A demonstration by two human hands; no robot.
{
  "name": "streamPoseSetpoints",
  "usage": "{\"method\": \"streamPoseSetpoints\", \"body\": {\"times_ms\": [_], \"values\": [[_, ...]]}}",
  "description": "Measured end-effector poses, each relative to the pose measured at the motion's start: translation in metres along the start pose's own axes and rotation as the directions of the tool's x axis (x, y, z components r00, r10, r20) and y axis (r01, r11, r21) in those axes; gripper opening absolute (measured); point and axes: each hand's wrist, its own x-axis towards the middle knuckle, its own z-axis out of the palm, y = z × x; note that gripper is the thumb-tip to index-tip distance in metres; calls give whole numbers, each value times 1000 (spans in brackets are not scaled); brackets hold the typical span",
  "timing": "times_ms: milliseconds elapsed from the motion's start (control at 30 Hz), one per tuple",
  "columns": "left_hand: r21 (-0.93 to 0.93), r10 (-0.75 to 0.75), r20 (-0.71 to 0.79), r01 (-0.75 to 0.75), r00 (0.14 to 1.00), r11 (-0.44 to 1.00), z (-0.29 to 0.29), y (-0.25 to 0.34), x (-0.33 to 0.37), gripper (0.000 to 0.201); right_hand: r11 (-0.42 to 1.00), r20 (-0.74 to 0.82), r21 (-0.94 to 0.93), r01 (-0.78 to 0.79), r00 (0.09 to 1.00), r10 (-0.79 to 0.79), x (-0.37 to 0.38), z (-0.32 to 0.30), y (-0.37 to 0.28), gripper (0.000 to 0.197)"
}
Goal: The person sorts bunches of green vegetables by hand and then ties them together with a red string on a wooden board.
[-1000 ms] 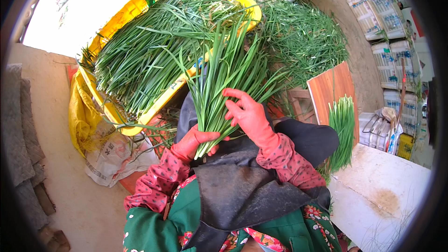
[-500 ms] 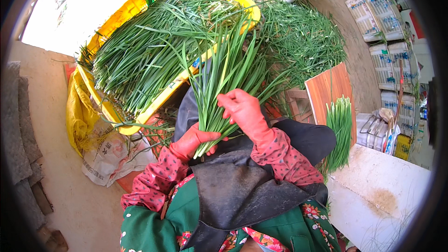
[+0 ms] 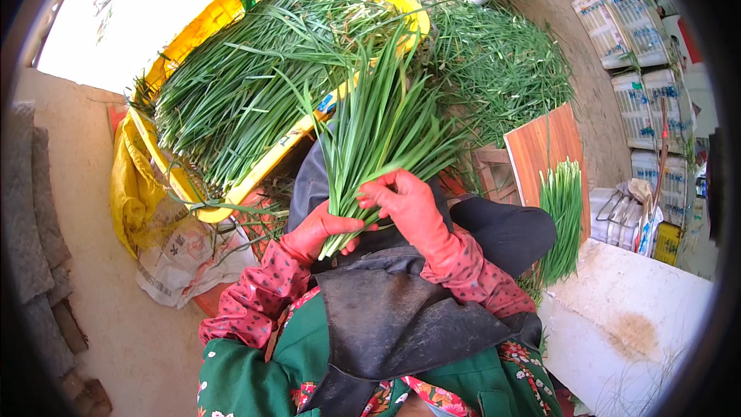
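Observation:
My left hand (image 3: 319,232), in a reddish rubber glove, is closed round the pale lower ends of a bunch of garlic chives (image 3: 370,139). The long flat leaves fan out upward and away from me over my lap. My right hand (image 3: 413,205), gloved alike, is pinched at the bunch's right side, just above the left hand. A blurred leaf runs by its fingertips, which partly hide what they grip. Ahead and left, a yellow plastic crate (image 3: 262,177) is heaped with more chives (image 3: 247,85), and its near rim comes close to the bunch.
A neat chive bundle (image 3: 561,216) leans on a wood-grain board (image 3: 540,139) at right, beside a stained white panel (image 3: 617,324). Loose leaves (image 3: 502,69) cover the floor beyond. White crates (image 3: 656,108) stand far right; a yellow sack (image 3: 133,193) lies left.
My right hand has shifted slightly down and right, and a leaf now lies across its fingertips. The bunch's leaves have spread a little, while my left hand keeps its grip.

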Motion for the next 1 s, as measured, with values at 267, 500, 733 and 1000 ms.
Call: {"method": "streamPoseSetpoints", "body": {"times_ms": [267, 500, 733, 1000], "values": [[182, 305, 134, -326, 943, 928, -8, -17, 27, 36, 962, 254, 262, 74, 957, -143, -13, 35, -12, 14], [86, 84, 29, -86, 996, 993, 6, 0, 19, 44, 994, 681, 93, -55, 732, -23, -52, 12, -32, 15], [111, 0, 26, -3, 1000, 994, -10, 11, 1, 41, 296, -9, -952, 82, 956, -294, -55, -92, -17, 37], [215, -12, -70, 27, 997, 976, -29, 22, -50, 58, 225, 369, -853, 470, 850, -377, -3, 4, 12, 62]]}}
